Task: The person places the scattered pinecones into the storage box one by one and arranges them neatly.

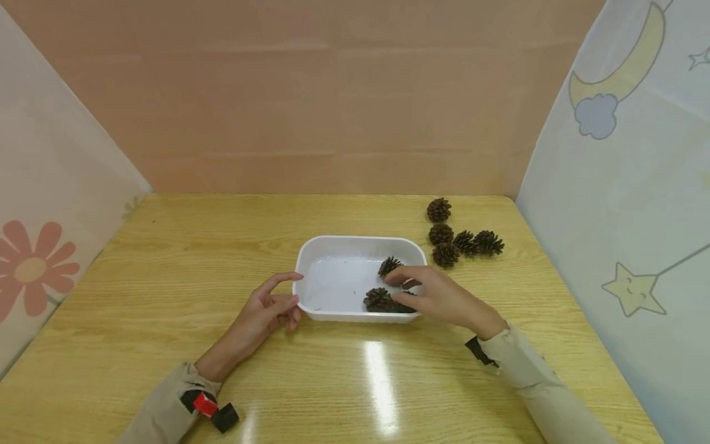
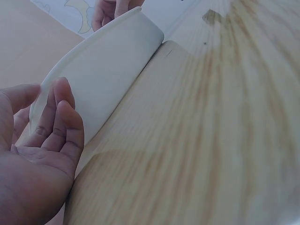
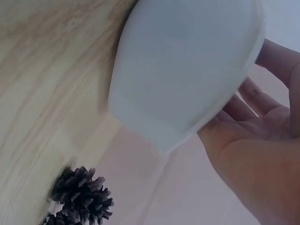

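On the worktop (image 1: 222, 246), the white tray (image 1: 355, 317) in the middle of the head view would best be kept steady as pine cones are handled. The left hand (image 1: 257, 317) rests relaxed thumb and forefinger at its left rim; light pressure should do. The right hand (image 1: 440, 297) is loosely open over its right end; one cone at a time, taken by its sides, should avoid snags. Three pine cones (image 1: 379, 300) lie beside or under these fingers; five others (image 1: 440, 234) sit beyond, right of centre.
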The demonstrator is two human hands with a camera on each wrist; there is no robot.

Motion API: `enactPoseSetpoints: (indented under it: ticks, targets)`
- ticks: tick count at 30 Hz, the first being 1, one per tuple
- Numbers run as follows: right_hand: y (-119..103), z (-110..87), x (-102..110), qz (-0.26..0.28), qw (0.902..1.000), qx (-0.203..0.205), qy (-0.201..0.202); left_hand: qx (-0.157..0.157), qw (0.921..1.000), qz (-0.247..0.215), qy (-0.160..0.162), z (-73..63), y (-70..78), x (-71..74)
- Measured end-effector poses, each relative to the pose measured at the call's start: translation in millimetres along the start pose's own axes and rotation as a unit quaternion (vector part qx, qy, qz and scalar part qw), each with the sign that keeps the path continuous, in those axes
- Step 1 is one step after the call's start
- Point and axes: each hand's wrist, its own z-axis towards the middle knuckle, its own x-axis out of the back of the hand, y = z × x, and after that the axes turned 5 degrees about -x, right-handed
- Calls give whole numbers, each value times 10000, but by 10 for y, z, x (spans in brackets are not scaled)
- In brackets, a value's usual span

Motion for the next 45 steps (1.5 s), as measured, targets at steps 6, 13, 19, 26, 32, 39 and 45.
enactPoseSetpoints:
  ticks: [6, 13, 19, 26, 32, 39, 45]
  targets:
    - [3, -49, 122, -39, 9992, 115, 392, 33, 10000, 9, 13, -4, 0, 4]
    - [2, -116, 274, -343, 9942, 423, 927, -14, 10000, 12, -43, 0, -4, 12]
    - [34, -146, 393, -656, 9875, 438, 1361, 6, 10000, 7, -11, 1, -10, 7]
    - [174, -144, 515, -1206, 9743, 258, 1883, -46, 10000, 7, -54, 3, -18, 8]
    - [312, -131, 597, -1635, 9680, -163, 1896, 47, 10000, -16, 34, -3, -5, 3]
    - [464, -120, 622, -2058, 9604, -611, 1777, 101, 9999, -35, -18, -2, 8, 0]
    - [542, -113, 615, -2182, 9607, -1063, 1351, 254, 9996, -124, 32, -3, 28, -9]
